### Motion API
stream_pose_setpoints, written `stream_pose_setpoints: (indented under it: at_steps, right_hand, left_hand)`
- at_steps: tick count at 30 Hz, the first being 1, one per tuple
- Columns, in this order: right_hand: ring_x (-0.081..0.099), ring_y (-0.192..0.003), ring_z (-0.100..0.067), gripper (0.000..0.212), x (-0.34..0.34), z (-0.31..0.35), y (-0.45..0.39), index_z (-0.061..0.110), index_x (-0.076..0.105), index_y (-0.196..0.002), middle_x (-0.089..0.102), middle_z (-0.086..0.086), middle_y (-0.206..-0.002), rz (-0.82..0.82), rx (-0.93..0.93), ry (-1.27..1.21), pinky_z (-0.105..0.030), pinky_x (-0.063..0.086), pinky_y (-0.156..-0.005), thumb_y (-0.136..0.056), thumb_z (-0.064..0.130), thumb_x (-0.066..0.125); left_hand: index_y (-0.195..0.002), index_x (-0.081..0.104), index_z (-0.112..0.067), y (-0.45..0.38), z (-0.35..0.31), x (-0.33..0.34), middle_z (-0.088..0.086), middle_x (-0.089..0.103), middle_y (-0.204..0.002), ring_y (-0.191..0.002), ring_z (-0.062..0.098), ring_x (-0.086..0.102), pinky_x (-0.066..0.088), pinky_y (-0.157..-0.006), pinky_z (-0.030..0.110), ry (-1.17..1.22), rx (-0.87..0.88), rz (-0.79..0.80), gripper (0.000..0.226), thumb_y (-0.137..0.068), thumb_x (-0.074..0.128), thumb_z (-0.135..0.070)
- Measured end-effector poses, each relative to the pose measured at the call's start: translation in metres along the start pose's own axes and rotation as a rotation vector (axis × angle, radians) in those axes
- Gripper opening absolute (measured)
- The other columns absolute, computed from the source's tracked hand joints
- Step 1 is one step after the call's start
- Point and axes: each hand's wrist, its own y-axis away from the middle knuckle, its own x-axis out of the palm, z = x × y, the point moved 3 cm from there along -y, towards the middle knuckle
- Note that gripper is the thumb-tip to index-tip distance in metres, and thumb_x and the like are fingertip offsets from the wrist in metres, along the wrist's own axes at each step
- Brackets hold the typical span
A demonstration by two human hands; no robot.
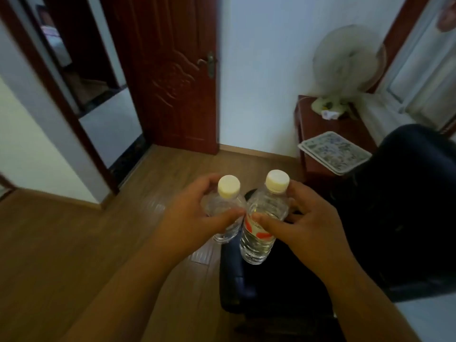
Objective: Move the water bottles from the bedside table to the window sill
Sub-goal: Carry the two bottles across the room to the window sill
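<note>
The left hand [195, 215] grips a clear plastic water bottle with a pale cream cap [228, 193]; the right hand [303, 223] grips a second clear cream-capped bottle with a red-and-white label [261, 223]. Both bottles stand upright in mid-air, shoulders nearly touching, above the wooden floor [74, 243] and a dark armchair [370, 243].

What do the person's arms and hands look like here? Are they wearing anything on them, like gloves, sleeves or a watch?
Both arms are bare as far as the picture shows: no sleeves reach the forearms, and no gloves cover the left hand or the right hand. No watch, bracelet or ring shows on either wrist or on the fingers in view. The picture is a little blurred, so a very thin ring could be missed.
</note>
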Motion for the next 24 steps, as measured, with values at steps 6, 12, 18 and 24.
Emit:
stream_pose_setpoints:
  at_steps: [6, 12, 18, 24]
  right_hand:
    - [0.062, -0.1, 0.014, 0.051, 0.053, 0.028, -0.048, 0.048, 0.058, -0.111, 0.064, 0.039, -0.106, 0.299, -0.149, -0.045, -0.009, 0.053, -0.077, -0.064, 0.054, 0.079]
    - [0.066, -0.106, -0.002, 0.065, 0.1, 0.039, -0.066, 0.045, 0.058, -0.118, 0.067, 0.026, -0.112, 0.553, -0.236, -0.06, -0.04, 0.057, -0.089, -0.06, 0.067, 0.077]
    - [0.065, -0.104, 0.002, 0.068, 0.14, 0.051, -0.055, 0.042, 0.057, -0.127, 0.068, 0.024, -0.112, 0.729, -0.369, -0.056, -0.036, 0.059, -0.086, -0.066, 0.06, 0.083]
    - [0.057, -0.096, 0.022, 0.062, 0.174, 0.076, -0.033, 0.046, 0.055, -0.12, 0.061, 0.037, -0.098, 0.85, -0.492, -0.022, -0.01, 0.053, -0.071, -0.065, 0.064, 0.077]
  left_hand:
    - [-0.126, 0.051, -0.051, 0.041, 0.003, -0.046, -0.035, 0.06, -0.115, -0.103, -0.01, 0.06, 0.054, -0.08, 0.018, -0.135, -0.104, -0.312, 0.051, -0.078, 0.062, -0.062]
    - [-0.119, 0.047, -0.057, 0.096, 0.012, -0.063, -0.041, 0.058, -0.106, -0.103, -0.018, 0.056, 0.048, -0.078, 0.01, -0.262, -0.285, -0.601, 0.046, -0.076, 0.057, -0.069]
    - [-0.124, 0.058, -0.037, 0.152, 0.018, -0.062, -0.026, 0.066, -0.107, -0.099, -0.007, 0.062, 0.055, -0.084, 0.023, -0.329, -0.423, -0.782, 0.052, -0.079, 0.063, -0.062]
    - [-0.122, 0.066, -0.034, 0.198, 0.019, -0.068, -0.021, 0.071, -0.103, -0.096, 0.0, 0.068, 0.056, -0.083, 0.028, -0.256, -0.492, -0.939, 0.052, -0.076, 0.074, -0.056]
